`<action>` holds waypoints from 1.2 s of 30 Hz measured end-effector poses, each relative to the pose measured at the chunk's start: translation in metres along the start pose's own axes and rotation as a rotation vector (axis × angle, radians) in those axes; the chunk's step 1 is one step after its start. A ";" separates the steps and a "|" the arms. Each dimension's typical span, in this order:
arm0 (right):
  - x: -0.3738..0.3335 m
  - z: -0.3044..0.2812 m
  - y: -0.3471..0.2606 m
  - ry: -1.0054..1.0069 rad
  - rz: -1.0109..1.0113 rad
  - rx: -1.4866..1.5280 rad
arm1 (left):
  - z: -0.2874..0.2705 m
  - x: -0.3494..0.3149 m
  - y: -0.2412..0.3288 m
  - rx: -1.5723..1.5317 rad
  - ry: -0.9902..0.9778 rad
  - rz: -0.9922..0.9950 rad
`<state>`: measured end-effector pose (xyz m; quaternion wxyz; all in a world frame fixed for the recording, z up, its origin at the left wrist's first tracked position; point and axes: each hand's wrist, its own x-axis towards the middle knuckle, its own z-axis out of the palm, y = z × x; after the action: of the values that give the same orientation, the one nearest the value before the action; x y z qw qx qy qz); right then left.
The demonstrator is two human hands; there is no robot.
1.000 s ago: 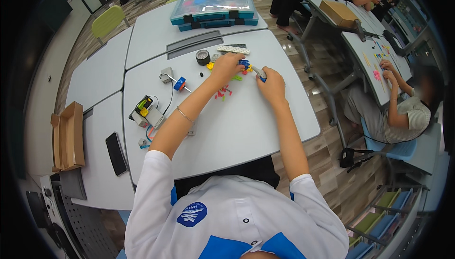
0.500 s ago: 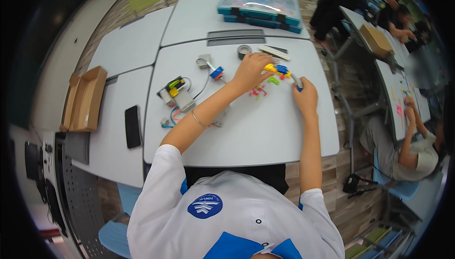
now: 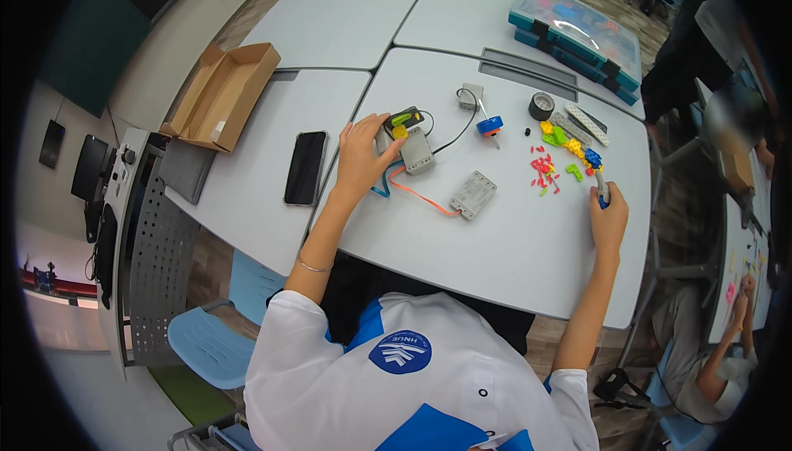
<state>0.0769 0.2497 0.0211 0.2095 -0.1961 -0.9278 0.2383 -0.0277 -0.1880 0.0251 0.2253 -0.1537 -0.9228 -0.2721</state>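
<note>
My left hand point(image 3: 360, 154) is at the left side of a grey motor-like block assembly point(image 3: 418, 156) topped with black, lime and yellow parts. Its thumb and fingers are spread apart at the edge of those parts. My right hand point(image 3: 609, 220), near the table's right edge, is closed around a grey and blue toy building piece point(image 3: 604, 194). Just beyond it lie joined yellow and blue blocks point(image 3: 591, 157). Small red pegs point(image 3: 544, 172) and a green piece point(image 3: 575, 172) are scattered to their left. An orange cable leads from the assembly toward a flat grey box point(image 3: 474, 195).
A blue wheel-like part point(image 3: 489, 126), a black wheel point(image 3: 541, 105) and perforated beams point(image 3: 586, 124) lie farther back. A clear-lidded teal case point(image 3: 577, 35) stands at back right. Left are a phone point(image 3: 306, 168) and cardboard box point(image 3: 223, 96). Another person sits at right.
My view has turned left. My left hand has left the yellow and blue blocks and moved left to the grey assembly. My right hand still holds the grey and blue piece.
</note>
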 end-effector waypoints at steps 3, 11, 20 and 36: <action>-0.002 -0.005 -0.007 -0.062 0.064 0.015 | 0.002 -0.003 0.001 -0.213 -0.006 -0.108; -0.002 0.004 -0.008 0.110 -0.103 0.116 | 0.002 0.006 0.010 -0.250 -0.001 -0.065; -0.036 0.017 -0.139 -0.066 -0.672 0.500 | 0.004 -0.009 0.036 -0.068 0.360 0.503; -0.001 -0.004 -0.191 -0.617 -0.398 0.288 | 0.001 -0.003 0.051 -0.353 0.212 0.399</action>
<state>0.0292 0.0965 0.1245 -0.0117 0.0996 -0.9243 0.3684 -0.0051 -0.1465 0.0450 0.3392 -0.3399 -0.7840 -0.3934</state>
